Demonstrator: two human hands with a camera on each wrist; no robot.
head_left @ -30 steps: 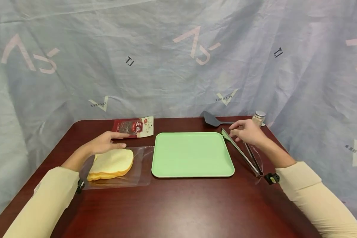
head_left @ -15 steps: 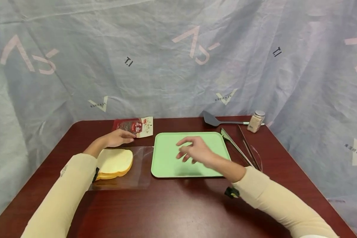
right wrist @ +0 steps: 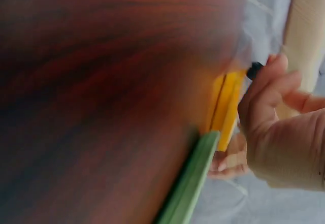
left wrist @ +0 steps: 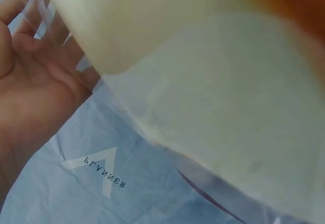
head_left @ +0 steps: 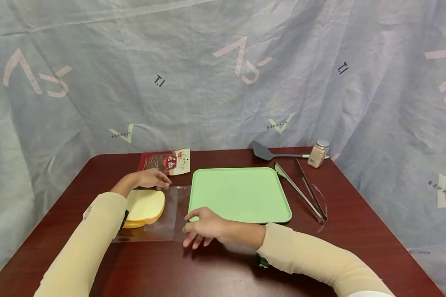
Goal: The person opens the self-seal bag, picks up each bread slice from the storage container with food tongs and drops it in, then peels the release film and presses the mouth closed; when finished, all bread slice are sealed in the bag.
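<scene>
Pale bread slices [head_left: 145,206] with a yellow-orange crust lie stacked in a clear plastic bag [head_left: 176,206] at the left of the table. My left hand [head_left: 152,178] is at the bag's far edge, just behind the bread, fingers loosely bent. In the left wrist view the bread fills much of the frame, and clear film overlaps the fingers [left wrist: 58,28]. My right hand [head_left: 205,226] hovers with parted fingers by the bag's near right corner, overlapping the near left corner of the green tray [head_left: 241,194]. Nothing shows in its grasp.
A red and cream spice packet [head_left: 167,161] lies behind my left hand. Metal tongs [head_left: 301,192] rest right of the tray. Behind them are a grey spatula [head_left: 264,152] and a small jar [head_left: 318,153]. A grey cloth [head_left: 208,82] hangs beyond the table [head_left: 163,268].
My right hand has swung left and nearer, from over the tongs across the tray to the bag. My left hand has slid right along the bag's far edge.
</scene>
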